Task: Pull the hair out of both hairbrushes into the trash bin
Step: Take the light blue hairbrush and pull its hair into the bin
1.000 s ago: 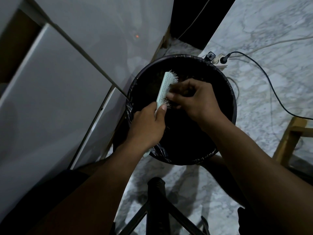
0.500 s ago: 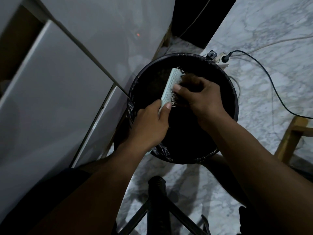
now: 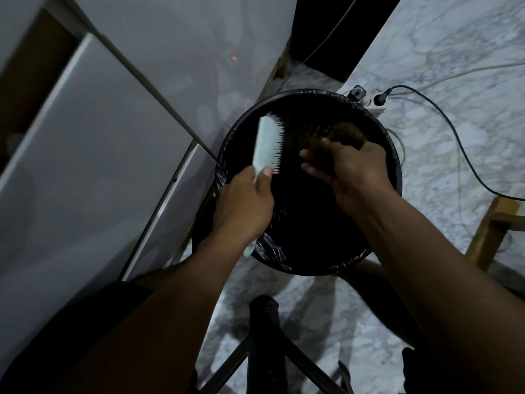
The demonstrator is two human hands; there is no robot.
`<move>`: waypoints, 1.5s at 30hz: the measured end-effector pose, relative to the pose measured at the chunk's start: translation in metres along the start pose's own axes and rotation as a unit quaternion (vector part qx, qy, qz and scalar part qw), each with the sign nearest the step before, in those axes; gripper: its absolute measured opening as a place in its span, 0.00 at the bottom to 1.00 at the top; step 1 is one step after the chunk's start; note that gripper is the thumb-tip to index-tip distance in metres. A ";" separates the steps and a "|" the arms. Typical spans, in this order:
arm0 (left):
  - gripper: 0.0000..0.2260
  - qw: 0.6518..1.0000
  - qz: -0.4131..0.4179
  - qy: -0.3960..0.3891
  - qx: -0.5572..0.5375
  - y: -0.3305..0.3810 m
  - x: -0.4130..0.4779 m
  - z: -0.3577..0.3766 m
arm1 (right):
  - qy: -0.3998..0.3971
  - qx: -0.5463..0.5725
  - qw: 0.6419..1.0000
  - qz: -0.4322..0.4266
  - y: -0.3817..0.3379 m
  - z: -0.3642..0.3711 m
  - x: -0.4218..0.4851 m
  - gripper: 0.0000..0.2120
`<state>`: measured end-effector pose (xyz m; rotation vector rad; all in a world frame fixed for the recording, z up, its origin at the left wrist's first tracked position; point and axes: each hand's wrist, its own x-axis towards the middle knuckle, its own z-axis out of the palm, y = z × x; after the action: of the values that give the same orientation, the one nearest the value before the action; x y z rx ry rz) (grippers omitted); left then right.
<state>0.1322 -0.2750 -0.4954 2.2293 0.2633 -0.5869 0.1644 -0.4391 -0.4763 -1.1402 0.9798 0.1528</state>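
Observation:
My left hand [image 3: 241,206] grips the handle of a pale mint hairbrush [image 3: 268,143], held over the left side of a round black trash bin [image 3: 395,177] lined with a black bag. The bristles face right. My right hand [image 3: 352,166] hovers over the bin's middle, a hand's width from the brush, fingers pinched on a brown clump of hair [image 3: 345,135]. Thin strands seem to stretch between clump and bristles. Only one hairbrush is in view.
White cabinet panels [image 3: 99,166] stand to the left. A power strip [image 3: 372,99] with a black cable [image 3: 460,155] lies on the marble floor behind the bin. A wooden frame [image 3: 491,231] is at right, a black stand [image 3: 264,336] below.
My right hand has pulled away to the right from the bristles with a clump of hair. The left hand has swung the brush toward the bin's left rim.

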 end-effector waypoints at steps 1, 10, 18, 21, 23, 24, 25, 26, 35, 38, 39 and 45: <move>0.18 1.000 -0.010 0.013 -0.008 0.000 0.001 -0.001 | 0.013 -0.040 0.999 -0.022 -0.004 -0.002 0.001 0.08; 0.20 0.999 0.010 -0.002 -0.049 0.006 0.001 -0.003 | -0.036 -0.388 0.920 -0.024 -0.005 -0.011 0.002 0.31; 0.17 0.969 0.002 -0.120 -0.215 0.014 -0.006 0.000 | -0.151 -0.162 0.975 0.008 0.002 -0.007 0.001 0.16; 0.18 0.963 -0.003 -0.130 -0.237 0.017 -0.007 -0.001 | -0.140 -0.110 0.984 -0.017 0.001 -0.006 -0.002 0.17; 0.18 0.965 0.004 -0.127 -0.229 0.018 -0.007 -0.002 | -0.114 -0.129 0.984 -0.043 0.001 -0.005 -0.003 0.17; 0.18 0.967 0.009 -0.125 -0.223 0.018 -0.007 -0.002 | -0.105 -0.136 0.984 -0.051 0.002 -0.005 -0.004 0.16; 0.18 0.968 0.013 -0.122 -0.218 0.017 -0.007 -0.002 | -0.099 -0.135 0.984 -0.054 0.004 -0.004 -0.005 0.15; 0.18 0.969 0.014 -0.120 -0.214 0.017 -0.007 -0.002 | -0.096 -0.126 0.986 -0.052 0.005 -0.003 -0.005 0.15; 0.20 0.954 -0.039 -0.156 -0.252 0.017 -0.004 -0.006 | -0.135 -0.242 0.956 -0.093 0.001 -0.016 0.007 0.37; 0.19 0.947 -0.044 -0.203 -0.244 0.019 -0.007 -0.006 | -0.155 -0.309 0.923 -0.170 0.004 -0.018 0.005 0.39; 0.19 0.945 -0.043 -0.213 -0.243 0.019 -0.008 -0.007 | -0.138 -0.292 0.930 -0.174 0.004 -0.018 0.006 0.34; 0.19 0.943 -0.036 -0.246 -0.219 0.021 -0.011 -0.008 | -0.055 -0.208 0.957 -0.194 0.003 -0.024 0.014 0.14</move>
<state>0.1331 -0.2832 -0.4715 1.5910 0.1912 -0.9950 0.1570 -0.4621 -0.4898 -1.6722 0.6218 0.1066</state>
